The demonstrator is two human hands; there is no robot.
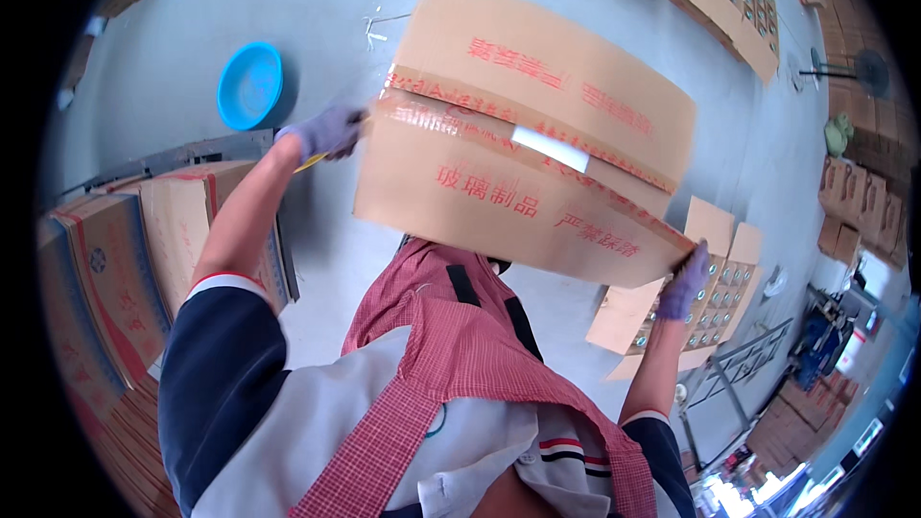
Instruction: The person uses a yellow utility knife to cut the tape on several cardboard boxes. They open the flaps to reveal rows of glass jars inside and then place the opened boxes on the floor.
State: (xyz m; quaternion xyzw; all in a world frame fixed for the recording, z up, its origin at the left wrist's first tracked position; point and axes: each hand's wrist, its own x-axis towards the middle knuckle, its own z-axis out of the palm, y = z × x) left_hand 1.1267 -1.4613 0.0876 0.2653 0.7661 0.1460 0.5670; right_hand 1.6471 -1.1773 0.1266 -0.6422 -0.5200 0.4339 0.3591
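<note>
A large brown cardboard box (pixel 480 158) with red print is held up in front of me, tilted so its right side sits lower. A gap runs between its two long flaps, with shiny clear tape across the left part and a bright white patch in the gap. My left hand (pixel 326 130), in a greyish-purple glove, is closed at the box's left edge; its fingertips are partly hidden. Under that palm a thin yellow object (pixel 310 162) sticks out, its kind unclear. My right hand (pixel 685 284), gloved alike, grips the box's lower right corner.
A blue basin (pixel 249 86) stands on the floor at the left. Flattened cartons (pixel 115 269) lean by a rail at lower left. Open boxes of round-topped items stand at far right (pixel 734 5) and beside my right hand (pixel 724 297). A metal frame (pixel 734 384) is at lower right.
</note>
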